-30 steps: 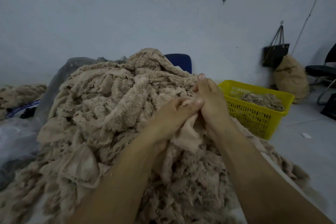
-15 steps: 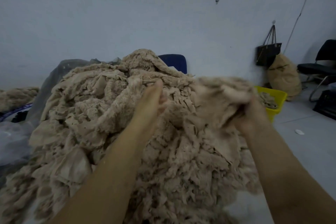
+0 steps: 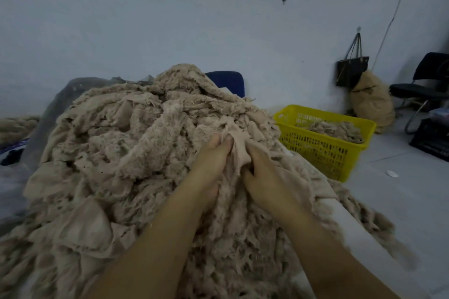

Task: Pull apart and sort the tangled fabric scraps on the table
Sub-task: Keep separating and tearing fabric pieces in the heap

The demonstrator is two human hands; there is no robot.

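Far left, a smaller heap of beige scraps (image 3: 14, 126) sits low by the wall, and next to it a grey plastic sheet (image 3: 60, 94) slumps against the big one. And here's the main event: the pile of tangled fabric scraps (image 3: 126, 153), a beige mound filling the middle of the view right in front of the person, with a blue chair back (image 3: 226, 81) peeking over its top.

On the pile's right slope, the two hands are close together, almost touching. The left hand (image 3: 211, 158) lays its fingers along a smooth beige scrap (image 3: 239, 145). The thumb is buried, so I can't tell if it's pinching. The right hand (image 3: 262, 172) has its fingers curled into that same scrap from the other side, gripping it.

Further right, a yellow basket (image 3: 318, 150) stands on the floor just beside the pile, with loose scraps (image 3: 337, 128) lying inside. Behind it, a black bag (image 3: 352, 70) hangs on the wall above a tan sack (image 3: 371, 102), and a black chair (image 3: 425, 85) closes out the right edge.
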